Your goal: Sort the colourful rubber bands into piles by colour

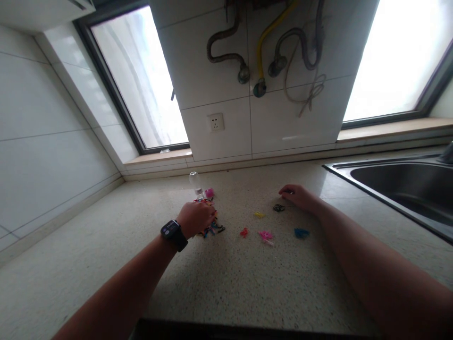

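My left hand (196, 218), with a black watch (174, 234) on its wrist, is over a mixed pile of small coloured bands (211, 229) that look like hair ties. Its fingers curl down at the pile, and their tips are hidden. My right hand (294, 193) is closed just behind a small black heap of bands (279, 208); what its fingers hold, if anything, is too small to make out. Between the hands lie yellow bands (259, 215), red bands (244, 232) and pink bands (265, 235). Blue bands (301, 233) lie near my right forearm.
Behind the mixed pile, a clear plastic bottle (194, 183) stands tilted in view beside a pink round object (209, 192). A steel sink (375, 196) is set into the speckled countertop (219, 288) on the right. Hoses (261, 52) and a socket (215, 122) are on the tiled wall.
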A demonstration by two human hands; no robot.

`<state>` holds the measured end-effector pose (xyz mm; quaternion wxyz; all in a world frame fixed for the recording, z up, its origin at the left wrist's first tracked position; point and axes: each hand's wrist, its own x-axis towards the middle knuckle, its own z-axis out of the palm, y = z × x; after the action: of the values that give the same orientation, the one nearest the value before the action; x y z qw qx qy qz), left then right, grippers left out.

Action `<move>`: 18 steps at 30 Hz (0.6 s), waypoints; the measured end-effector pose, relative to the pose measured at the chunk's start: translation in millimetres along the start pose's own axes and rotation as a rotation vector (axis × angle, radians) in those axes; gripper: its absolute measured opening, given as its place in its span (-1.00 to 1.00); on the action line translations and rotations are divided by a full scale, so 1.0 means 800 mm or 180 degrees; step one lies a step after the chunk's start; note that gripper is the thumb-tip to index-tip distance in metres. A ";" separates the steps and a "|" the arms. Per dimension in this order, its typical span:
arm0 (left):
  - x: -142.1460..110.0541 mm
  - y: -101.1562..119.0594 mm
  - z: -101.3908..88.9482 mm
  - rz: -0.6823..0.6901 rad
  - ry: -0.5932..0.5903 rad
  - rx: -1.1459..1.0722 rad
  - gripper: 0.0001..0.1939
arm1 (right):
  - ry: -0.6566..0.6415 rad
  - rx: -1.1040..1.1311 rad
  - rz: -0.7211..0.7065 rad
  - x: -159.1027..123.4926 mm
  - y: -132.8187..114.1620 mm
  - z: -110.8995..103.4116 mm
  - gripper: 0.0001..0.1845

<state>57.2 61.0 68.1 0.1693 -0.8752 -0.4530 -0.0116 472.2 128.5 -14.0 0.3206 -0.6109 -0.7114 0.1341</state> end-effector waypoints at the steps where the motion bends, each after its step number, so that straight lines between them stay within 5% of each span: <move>1: 0.000 0.001 -0.001 -0.0001 0.0066 -0.0012 -0.68 | 0.0009 -0.0011 -0.0002 0.000 0.000 0.000 -0.77; 8: 0.000 0.007 -0.012 0.0148 0.0854 -0.0391 -0.83 | -0.0022 -0.0036 0.0020 -0.001 -0.001 0.000 -0.77; 18: 0.001 0.029 -0.007 0.0172 0.0998 -0.1856 -0.91 | -0.0028 -0.0035 0.0074 -0.005 -0.013 -0.004 -0.78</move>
<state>77.1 47.3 66.6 -0.0205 -0.8860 -0.3757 -0.2709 466.3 121.7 -6.4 0.3125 -0.6203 -0.7063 0.1366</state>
